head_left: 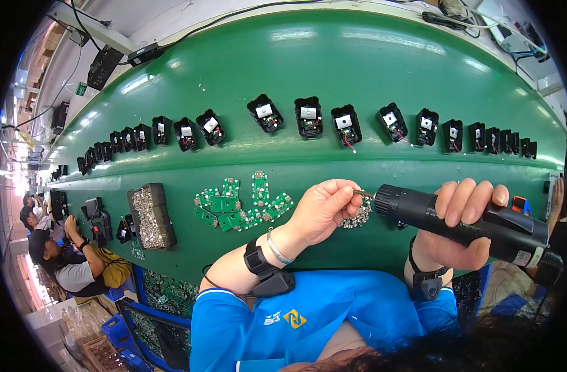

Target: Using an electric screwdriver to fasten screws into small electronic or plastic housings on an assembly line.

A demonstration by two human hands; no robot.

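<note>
My right hand is wrapped round a black electric screwdriver, held level above the table with its nose to the left. From that nose a thin metal bit sticks out. The thumb and forefinger of my left hand pinch the bit's end; whether a screw sits there, the fingers hide. Below the bit lies a heap of small metal parts, partly covered by my hand and the tool. Several green circuit boards lie loosely grouped to the left of my left hand.
Black open housings with wires and boards inside stand in a long curved row across the green table. A dark tray full of small metal parts is at left. Co-workers sit along the left side. Blue crates stand below the table edge.
</note>
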